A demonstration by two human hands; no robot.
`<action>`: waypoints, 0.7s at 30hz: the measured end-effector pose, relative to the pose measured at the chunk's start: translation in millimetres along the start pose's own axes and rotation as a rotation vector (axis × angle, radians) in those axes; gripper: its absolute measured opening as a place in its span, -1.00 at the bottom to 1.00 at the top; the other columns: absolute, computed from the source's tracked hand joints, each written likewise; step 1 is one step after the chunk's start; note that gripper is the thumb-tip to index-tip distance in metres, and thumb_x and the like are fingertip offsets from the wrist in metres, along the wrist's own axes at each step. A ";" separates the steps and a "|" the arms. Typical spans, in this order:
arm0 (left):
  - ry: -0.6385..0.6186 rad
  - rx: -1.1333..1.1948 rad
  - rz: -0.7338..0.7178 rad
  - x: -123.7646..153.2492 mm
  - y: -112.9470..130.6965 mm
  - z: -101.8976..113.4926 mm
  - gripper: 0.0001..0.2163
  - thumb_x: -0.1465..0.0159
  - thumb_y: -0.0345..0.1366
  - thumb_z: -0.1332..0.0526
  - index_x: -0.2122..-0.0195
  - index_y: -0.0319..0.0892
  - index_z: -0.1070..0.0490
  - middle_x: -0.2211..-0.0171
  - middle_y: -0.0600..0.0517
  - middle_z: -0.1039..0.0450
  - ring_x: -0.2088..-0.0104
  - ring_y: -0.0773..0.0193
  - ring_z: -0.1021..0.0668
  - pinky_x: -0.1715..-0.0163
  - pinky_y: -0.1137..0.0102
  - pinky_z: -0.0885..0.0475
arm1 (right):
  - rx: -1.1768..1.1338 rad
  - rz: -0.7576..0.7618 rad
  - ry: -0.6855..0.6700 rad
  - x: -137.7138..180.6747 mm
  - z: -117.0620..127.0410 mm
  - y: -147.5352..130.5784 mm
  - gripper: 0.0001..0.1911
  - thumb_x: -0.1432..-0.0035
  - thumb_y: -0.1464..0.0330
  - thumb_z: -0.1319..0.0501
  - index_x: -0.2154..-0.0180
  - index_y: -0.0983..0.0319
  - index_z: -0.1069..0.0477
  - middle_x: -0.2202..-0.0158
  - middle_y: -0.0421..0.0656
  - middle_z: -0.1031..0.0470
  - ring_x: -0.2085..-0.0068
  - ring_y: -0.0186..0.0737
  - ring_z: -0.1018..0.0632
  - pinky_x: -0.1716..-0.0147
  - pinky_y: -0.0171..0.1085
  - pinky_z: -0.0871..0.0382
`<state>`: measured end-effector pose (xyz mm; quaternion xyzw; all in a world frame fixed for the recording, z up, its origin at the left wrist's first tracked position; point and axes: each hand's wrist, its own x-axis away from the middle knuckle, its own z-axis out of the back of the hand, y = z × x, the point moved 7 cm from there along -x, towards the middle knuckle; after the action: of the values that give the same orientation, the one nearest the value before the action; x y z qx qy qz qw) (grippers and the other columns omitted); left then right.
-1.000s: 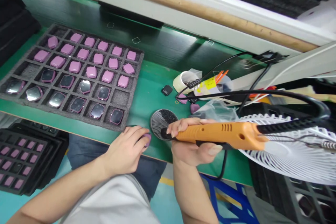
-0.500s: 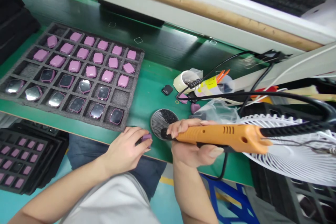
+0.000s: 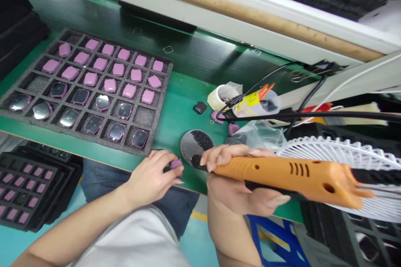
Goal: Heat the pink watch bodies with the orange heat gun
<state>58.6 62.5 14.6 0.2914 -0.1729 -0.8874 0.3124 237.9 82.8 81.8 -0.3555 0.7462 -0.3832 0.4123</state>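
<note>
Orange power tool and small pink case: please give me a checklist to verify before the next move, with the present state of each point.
1. Pink case held by the left hand at the table edge: ok.
2. Orange power tool wrapped by the right hand: ok.
3. Tool tip set on the case: not ok; it lies beside the case, over the round mesh dish.
4. Screw on the tip: cannot tell.
5. Black cable free of the white fan: cannot tell.
6. Free cell in the foam tray: ok, one near its right edge.
</note>
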 end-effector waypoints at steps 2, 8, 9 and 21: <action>0.001 0.002 0.003 -0.1 0.1 0.1 -0.80 -0.54 -0.19 -0.36 -0.09 -0.13 -0.60 -0.10 -0.17 -0.61 -0.11 -0.04 -0.62 -0.01 0.09 -0.59 | -0.010 -0.013 -0.033 2.0 -4.7 1.4 -0.48 -0.26 -0.25 -0.34 0.00 -0.05 -0.50 0.37 -0.33 -0.53 0.53 -0.25 -0.49 0.52 -0.18 -0.50; -0.004 0.006 0.013 0.4 -0.1 -1.7 -0.81 -0.55 -0.18 -0.35 -0.09 -0.12 -0.62 -0.11 -0.17 -0.60 -0.10 -0.04 -0.61 -0.01 0.08 -0.58 | -0.056 -0.037 -0.094 5.5 -14.5 7.6 -0.50 -0.27 -0.23 -0.36 0.00 -0.06 -0.54 0.36 -0.32 -0.52 0.53 -0.24 -0.48 0.52 -0.17 -0.49; -0.003 0.008 0.015 0.6 -0.2 -1.8 -0.81 -0.55 -0.18 -0.35 -0.09 -0.12 -0.62 -0.11 -0.17 -0.60 -0.10 -0.04 -0.61 -0.01 0.08 -0.58 | -0.056 -0.040 -0.102 5.6 -15.8 8.1 -0.51 -0.27 -0.23 -0.36 0.00 -0.07 -0.54 0.36 -0.32 -0.51 0.53 -0.24 -0.48 0.52 -0.18 -0.49; 0.021 0.013 0.015 0.5 0.0 -1.1 -0.83 -0.55 -0.21 -0.35 -0.07 -0.12 -0.63 -0.10 -0.16 -0.60 -0.09 -0.03 -0.60 0.00 0.10 -0.56 | -0.060 -0.073 -0.139 8.1 -17.3 14.0 -0.48 -0.23 -0.23 -0.41 -0.02 -0.07 -0.53 0.33 -0.33 -0.54 0.51 -0.26 -0.52 0.48 -0.17 -0.52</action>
<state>59.0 62.0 13.5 0.3015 -0.1776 -0.8807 0.3192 216.3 87.1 73.3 -0.4203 0.7134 -0.3499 0.4381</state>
